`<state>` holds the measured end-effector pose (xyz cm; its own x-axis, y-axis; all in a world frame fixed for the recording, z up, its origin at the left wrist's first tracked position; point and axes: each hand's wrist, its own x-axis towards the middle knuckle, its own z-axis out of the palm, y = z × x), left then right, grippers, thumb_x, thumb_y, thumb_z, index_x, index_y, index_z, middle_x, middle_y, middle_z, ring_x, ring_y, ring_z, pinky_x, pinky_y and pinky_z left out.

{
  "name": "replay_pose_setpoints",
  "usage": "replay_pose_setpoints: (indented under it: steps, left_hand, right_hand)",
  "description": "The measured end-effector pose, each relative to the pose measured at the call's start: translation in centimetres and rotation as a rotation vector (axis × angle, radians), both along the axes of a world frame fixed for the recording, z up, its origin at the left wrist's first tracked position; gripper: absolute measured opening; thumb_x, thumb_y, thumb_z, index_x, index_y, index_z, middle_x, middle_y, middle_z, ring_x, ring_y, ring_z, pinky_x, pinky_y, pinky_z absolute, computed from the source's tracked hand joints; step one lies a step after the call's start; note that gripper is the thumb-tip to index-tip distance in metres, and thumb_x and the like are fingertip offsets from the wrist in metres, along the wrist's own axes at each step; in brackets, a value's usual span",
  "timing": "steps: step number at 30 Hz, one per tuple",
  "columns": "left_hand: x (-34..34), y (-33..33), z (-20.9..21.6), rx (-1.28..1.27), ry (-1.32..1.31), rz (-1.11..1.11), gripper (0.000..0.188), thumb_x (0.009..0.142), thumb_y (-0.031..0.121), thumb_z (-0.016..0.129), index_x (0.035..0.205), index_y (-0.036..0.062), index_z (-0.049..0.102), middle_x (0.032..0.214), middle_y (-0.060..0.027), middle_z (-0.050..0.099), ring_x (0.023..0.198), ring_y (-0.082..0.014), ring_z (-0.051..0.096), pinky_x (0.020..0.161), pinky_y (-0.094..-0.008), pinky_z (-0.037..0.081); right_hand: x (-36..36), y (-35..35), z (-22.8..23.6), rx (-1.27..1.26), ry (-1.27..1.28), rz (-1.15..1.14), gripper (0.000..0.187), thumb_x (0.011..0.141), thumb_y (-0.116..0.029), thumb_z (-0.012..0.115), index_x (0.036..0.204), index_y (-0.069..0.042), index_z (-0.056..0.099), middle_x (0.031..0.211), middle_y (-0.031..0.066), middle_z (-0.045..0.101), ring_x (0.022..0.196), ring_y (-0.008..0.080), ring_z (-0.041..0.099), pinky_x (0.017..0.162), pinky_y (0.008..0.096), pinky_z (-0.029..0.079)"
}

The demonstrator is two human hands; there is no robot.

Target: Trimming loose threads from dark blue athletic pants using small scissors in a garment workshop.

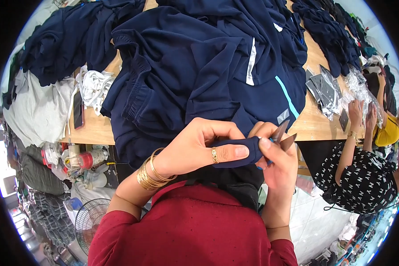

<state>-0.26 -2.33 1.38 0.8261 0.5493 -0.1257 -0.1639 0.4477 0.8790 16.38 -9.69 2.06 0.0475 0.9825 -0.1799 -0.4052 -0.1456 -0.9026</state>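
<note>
Close to the chest, the left hand (pixel 195 148) pinches a folded edge of navy cloth (pixel 248 150), thumb on top and fingers curled beneath, gold ring and bangles (pixel 151 174) showing at finger and wrist. Just beside it, the right hand (pixel 277 162) is closed around small thread snips (pixel 283 135), whose dark blades stand slightly parted and angle up past the fingertips, right at the cloth's edge. That edge belongs to a navy garment (pixel 186 75) that spills off the near rim of a wooden table (pixel 312 122) and hangs toward the person's red shirt (pixel 195 226), hiding most of the tabletop ahead.

More navy clothing (pixel 328 35) is heaped across the far and right parts of the table, and another dark pile (pixel 62 40) lies at the left over grey fabric (pixel 35 111). A phone (pixel 78 109) rests on the left of the table, next to crumpled white cloth (pixel 95 86). Clear plastic bags with dark cards (pixel 326 91) sit on the right side. There a co-worker in a black patterned top (pixel 363 175) raises both hands to the bags. Below the table's left end stand a fan (pixel 89 219) and assorted clutter (pixel 82 162).
</note>
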Motion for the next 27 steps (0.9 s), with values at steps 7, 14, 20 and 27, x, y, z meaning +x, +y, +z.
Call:
replay_pose_setpoints:
  steps: [7,14,20,27]
  left_hand:
    - [-1.1,0.6,-0.4,0.249,0.153,-0.040,0.023,0.078,0.019,0.067,0.077,-0.0027,0.060,0.066,0.0019,0.052,0.064,-0.0032,0.043,0.059,-0.0195,0.036]
    - [-1.8,0.7,0.2,0.220,0.147,0.016,0.021,0.082,0.016,0.061,0.074,-0.0035,0.059,0.063,0.0023,0.047,0.061,-0.0034,0.038,0.055,-0.0202,0.033]
    - [-1.8,0.7,0.2,0.225,0.135,0.015,0.020,0.082,0.014,0.061,0.075,-0.0037,0.059,0.064,0.0015,0.049,0.061,-0.0036,0.040,0.055,-0.0204,0.033]
    - [-1.5,0.7,0.2,0.209,0.114,-0.020,0.017,0.082,0.013,0.061,0.078,-0.0034,0.061,0.067,0.0015,0.053,0.064,-0.0033,0.044,0.058,-0.0192,0.036]
  right_hand:
    - [0.8,-0.2,-0.2,-0.009,0.031,-0.105,0.015,0.079,-0.011,0.056,0.073,0.001,0.053,0.069,0.0036,0.048,0.048,0.0039,0.034,0.043,0.0182,0.023]
    - [1.0,-0.3,-0.1,-0.003,0.076,-0.131,0.016,0.080,-0.013,0.055,0.074,0.002,0.053,0.069,0.0051,0.049,0.047,0.0046,0.034,0.042,0.0182,0.024]
    - [1.1,-0.4,-0.1,0.001,0.074,-0.121,0.016,0.080,-0.013,0.055,0.073,0.002,0.053,0.070,0.0051,0.049,0.047,0.0046,0.035,0.042,0.0180,0.025]
    - [1.1,-0.4,-0.1,-0.007,0.081,-0.123,0.016,0.080,-0.013,0.055,0.073,0.002,0.053,0.069,0.0047,0.049,0.048,0.0046,0.035,0.042,0.0182,0.025]
